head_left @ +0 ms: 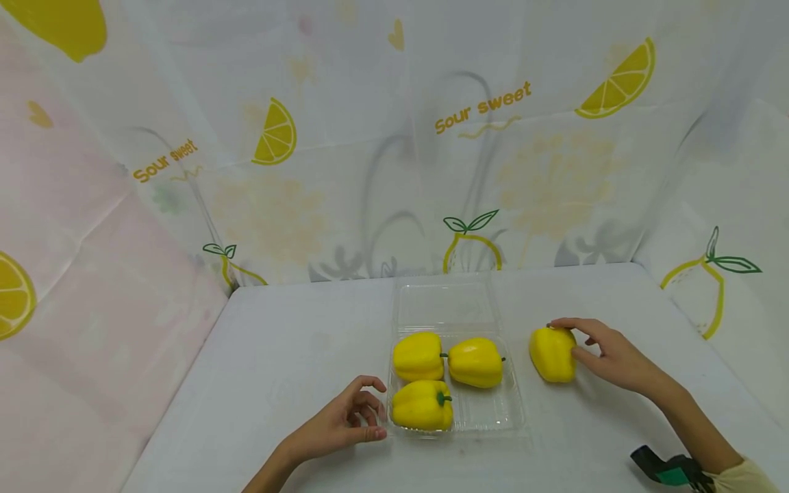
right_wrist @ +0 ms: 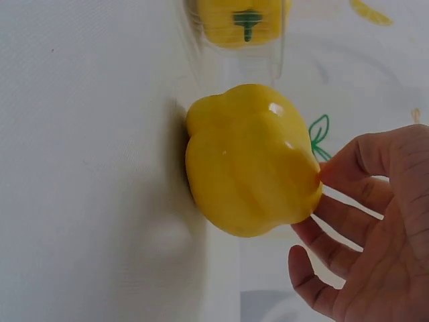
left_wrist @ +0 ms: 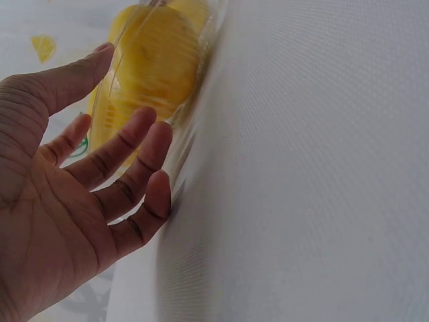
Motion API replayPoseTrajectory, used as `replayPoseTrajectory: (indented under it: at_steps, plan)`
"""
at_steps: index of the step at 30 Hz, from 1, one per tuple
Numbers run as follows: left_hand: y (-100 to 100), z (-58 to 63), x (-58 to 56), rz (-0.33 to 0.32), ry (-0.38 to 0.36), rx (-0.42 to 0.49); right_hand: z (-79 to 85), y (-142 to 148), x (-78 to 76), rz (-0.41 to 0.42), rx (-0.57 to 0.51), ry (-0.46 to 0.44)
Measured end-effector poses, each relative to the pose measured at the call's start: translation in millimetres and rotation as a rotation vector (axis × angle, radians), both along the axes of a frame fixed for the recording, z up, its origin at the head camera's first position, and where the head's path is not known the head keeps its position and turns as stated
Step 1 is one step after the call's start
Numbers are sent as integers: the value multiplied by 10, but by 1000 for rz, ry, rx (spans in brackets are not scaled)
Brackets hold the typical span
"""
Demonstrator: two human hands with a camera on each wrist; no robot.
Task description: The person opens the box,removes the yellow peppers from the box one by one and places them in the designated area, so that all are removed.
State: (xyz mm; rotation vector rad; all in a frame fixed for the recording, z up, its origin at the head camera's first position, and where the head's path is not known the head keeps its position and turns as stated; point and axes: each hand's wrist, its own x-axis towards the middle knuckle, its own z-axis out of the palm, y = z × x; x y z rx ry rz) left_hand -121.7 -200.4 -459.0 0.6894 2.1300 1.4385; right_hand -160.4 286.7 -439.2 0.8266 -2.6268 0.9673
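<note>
Pinching one yellow pepper (head_left: 548, 357): right of two hands (head_left: 609, 352) | left (head_left: 340, 423): half-curled, beside one clear box (head_left: 487, 411) | boxed peppers (head_left: 419, 357): three

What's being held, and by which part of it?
The right grip pinches the loose yellow pepper near its stem and on one side; the left grip holds nothing.

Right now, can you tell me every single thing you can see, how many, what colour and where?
table: 1, white, across the lower part of the head view
lemon-print backdrop: 1, white and pink, at the table's back and sides
plastic box: 1, clear, on the table
lid: 1, clear, open at the box's back
boxed peppers: 3, yellow, inside the box
loose pepper: 1, yellow, right of the box
wrist gear: 1, black and green, right forearm
sleeve: 1, cream, right arm
left grip: 1, beside the box's left edge
right grip: 1, holding the loose pepper
</note>
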Motion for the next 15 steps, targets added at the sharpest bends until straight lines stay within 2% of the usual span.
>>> replayPoseTrajectory:
  at_steps: [8, 15]
  plan:
    - [7, 9, 0, -4, -8, 5, 61, -17, 28, 1, 8, 50]
    - [-3, 10, -1, -5, 1, 11, 144, -105, 81, -35, 40, 70]
